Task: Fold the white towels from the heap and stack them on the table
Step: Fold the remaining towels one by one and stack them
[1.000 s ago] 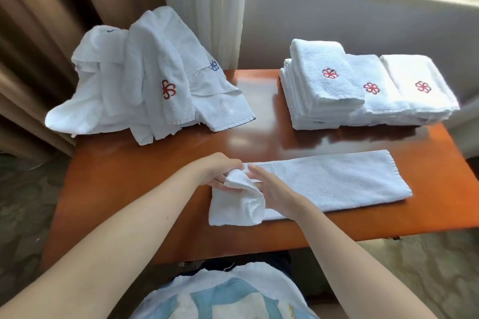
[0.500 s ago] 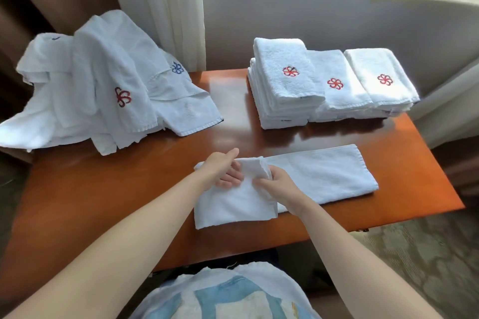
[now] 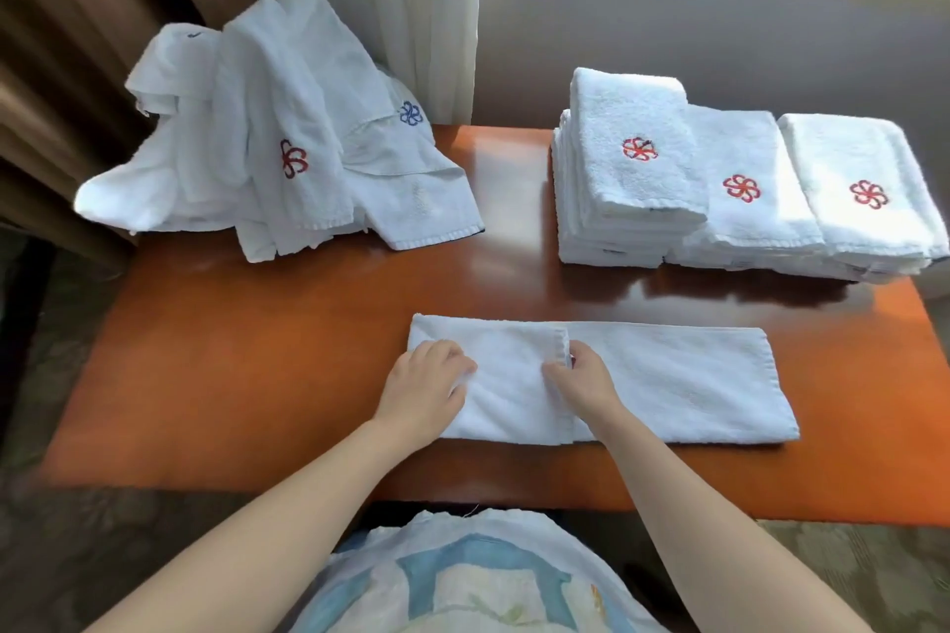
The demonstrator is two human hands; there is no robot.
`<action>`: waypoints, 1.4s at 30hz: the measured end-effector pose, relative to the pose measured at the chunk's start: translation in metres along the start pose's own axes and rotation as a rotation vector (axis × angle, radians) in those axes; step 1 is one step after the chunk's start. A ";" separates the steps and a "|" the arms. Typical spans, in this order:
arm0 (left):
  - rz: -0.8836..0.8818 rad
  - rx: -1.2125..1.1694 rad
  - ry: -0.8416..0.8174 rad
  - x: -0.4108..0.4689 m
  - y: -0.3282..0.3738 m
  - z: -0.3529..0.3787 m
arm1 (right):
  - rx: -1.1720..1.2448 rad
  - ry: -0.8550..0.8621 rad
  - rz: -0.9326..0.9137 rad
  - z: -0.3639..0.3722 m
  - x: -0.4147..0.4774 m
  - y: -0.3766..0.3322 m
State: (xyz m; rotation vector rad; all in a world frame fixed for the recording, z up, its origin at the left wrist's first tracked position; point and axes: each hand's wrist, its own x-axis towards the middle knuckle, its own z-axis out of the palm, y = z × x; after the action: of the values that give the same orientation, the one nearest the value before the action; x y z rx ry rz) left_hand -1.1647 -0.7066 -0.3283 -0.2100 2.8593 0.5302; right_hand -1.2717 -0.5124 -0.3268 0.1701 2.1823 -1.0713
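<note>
A long white towel (image 3: 673, 378) lies flat across the front of the orange-brown table (image 3: 247, 350). Its left end is folded over toward the middle. My left hand (image 3: 424, 388) rests on the folded part, fingers pressing down on it. My right hand (image 3: 581, 383) pinches the edge of that flap between thumb and forefinger. The heap of loose white towels (image 3: 257, 139), with red and blue flower logos, sits at the back left. Folded towels with red logos (image 3: 637, 159) stand in stacks at the back right.
Brown and white curtains hang behind the heap, and a grey wall under a window sill runs behind the stacks. The table's front edge is just before my body. Patterned carpet lies on both sides.
Both hands have carried the towel's left end over and laid it flat on the middle. The bunched flap is now smooth, and the left hand has gone from gripping to pressing.
</note>
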 end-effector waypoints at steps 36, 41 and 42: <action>-0.732 -0.366 0.272 -0.048 0.014 0.041 | -0.674 -0.486 -0.355 0.080 0.065 -0.114; -0.700 -0.360 0.301 -0.049 0.004 0.035 | -0.482 -0.523 -0.345 0.084 0.070 -0.125; -0.692 -0.367 0.309 -0.049 0.001 0.033 | -0.435 -0.507 -0.324 0.083 0.070 -0.125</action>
State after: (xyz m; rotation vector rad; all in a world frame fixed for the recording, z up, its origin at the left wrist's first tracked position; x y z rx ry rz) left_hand -1.1112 -0.6888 -0.3464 -1.3782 2.6625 0.9084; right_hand -1.3300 -0.6676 -0.3251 -0.6043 1.9425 -0.6751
